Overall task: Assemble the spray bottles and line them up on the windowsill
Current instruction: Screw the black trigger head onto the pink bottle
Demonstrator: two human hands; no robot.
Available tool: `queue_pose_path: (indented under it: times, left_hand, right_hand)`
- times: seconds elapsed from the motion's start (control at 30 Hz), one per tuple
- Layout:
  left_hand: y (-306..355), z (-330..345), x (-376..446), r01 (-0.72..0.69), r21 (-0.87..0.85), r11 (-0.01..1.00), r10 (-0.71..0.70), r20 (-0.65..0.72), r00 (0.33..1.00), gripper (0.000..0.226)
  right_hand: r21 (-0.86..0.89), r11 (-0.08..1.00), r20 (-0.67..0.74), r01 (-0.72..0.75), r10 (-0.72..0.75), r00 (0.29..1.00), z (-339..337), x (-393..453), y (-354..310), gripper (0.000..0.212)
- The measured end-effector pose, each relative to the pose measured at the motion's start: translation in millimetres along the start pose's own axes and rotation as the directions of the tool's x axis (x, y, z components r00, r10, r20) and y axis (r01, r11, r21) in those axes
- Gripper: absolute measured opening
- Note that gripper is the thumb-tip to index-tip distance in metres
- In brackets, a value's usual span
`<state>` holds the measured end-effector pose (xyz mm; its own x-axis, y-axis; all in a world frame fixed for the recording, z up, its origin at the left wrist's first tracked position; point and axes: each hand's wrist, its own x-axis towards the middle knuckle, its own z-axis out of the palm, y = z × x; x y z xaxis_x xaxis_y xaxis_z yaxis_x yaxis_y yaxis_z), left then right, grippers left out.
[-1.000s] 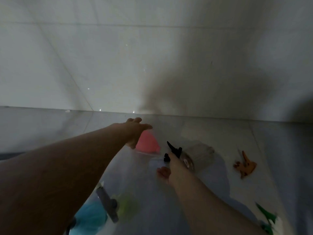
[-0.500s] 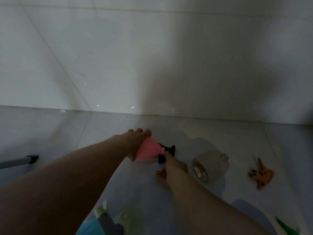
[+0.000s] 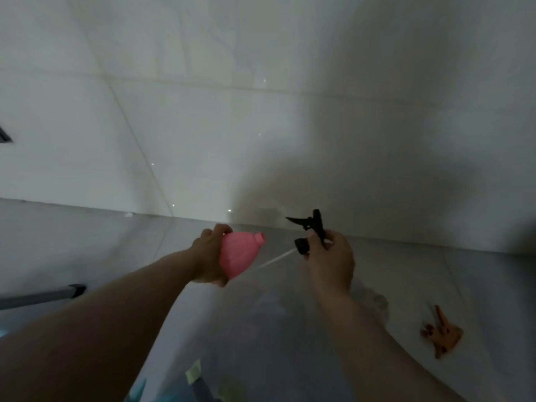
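Nearest, an orange sprayer head [image 3: 441,333] lies on the floor [image 3: 478,285] toward its right edge. Farther out, left hand [image 3: 209,258] wraps the pink bottle [image 3: 237,256], neck pointing right. Right hand [image 3: 329,258] pinches the black sprayer head [image 3: 309,232] just beside it, its dip tube [image 3: 275,260], seemingly, trailing leftward below the neck.

Bottle [image 3: 237,255] left of sprayer head [image 3: 309,232], apart.

dim, grey | broad soft shadow on wall [image 3: 333,175] | motion blur | edges bowed
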<state>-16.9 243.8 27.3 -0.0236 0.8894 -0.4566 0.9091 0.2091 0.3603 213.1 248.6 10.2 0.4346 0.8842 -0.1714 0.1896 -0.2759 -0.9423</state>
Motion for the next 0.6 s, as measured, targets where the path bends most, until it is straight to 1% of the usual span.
queue_pose_path:
  times: [0.1,0.23,0.37,0.47,0.6]
  left_hand:
    - [15.0,-16.9,-18.7,-0.022,-0.072,0.997,0.017,-0.069,0.997,0.115]
    - [43.9,-31.0,-42.3,-0.095,-0.192,0.977,0.065,-0.158,0.985,0.113]
    - [67.3,-37.9,-61.1,-0.135,-0.312,0.941,0.061,-0.235,0.970,0.114]
    - [77.0,-35.8,-73.2,-0.157,-0.397,0.904,0.049,-0.269,0.962,0.115]
    - [87.5,-28.5,-84.2,-0.218,-0.407,0.887,0.093,-0.304,0.948,0.114]
  right_hand:
    - [0.033,0.987,-0.063,0.155,-0.153,0.986,-32.1,10.4,-57.3,0.020]
    - [0.107,0.952,-0.109,0.288,-0.277,0.955,-70.7,9.4,-120.4,0.023]
    - [0.144,0.920,-0.120,0.363,-0.348,0.930,-101.8,3.5,-158.8,0.018]
    - [0.167,0.899,-0.137,0.404,-0.385,0.913,-121.9,0.7,-175.5,0.016]
    - [0.204,0.879,-0.106,0.431,-0.418,0.902,-135.6,-6.3,-180.7,0.012]
